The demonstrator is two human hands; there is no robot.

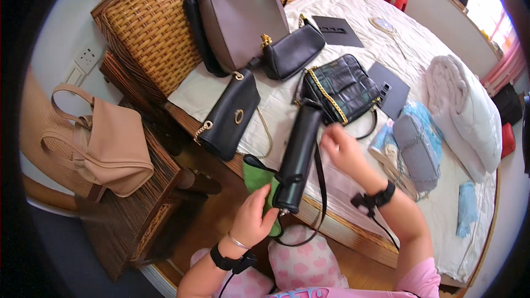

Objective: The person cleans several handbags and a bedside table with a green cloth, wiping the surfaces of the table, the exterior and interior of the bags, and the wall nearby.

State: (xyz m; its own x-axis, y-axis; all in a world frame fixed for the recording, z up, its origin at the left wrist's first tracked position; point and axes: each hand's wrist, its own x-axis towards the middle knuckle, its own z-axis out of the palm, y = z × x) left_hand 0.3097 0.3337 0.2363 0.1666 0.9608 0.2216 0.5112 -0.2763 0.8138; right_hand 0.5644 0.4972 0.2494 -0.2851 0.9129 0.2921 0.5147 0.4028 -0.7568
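My left hand is closed on the near end of a long, narrow black handbag, held tilted over the bed's edge. A green panel with a dark edge sticks out on the bag's left side, by my fingers; whether it is the lining or a separate cloth I cannot tell. From the bag a thin black strap hangs in a loop on the right. My right hand hovers beside the bag's far end, fingers loosely bent and slightly blurred, with nothing visible in them.
On the bed lie a black chain-strap bag, a taupe tote, a small black bag, a woven dark bag, a grey-blue bag and a rolled quilt. A tan bag stands on the wooden nightstand.
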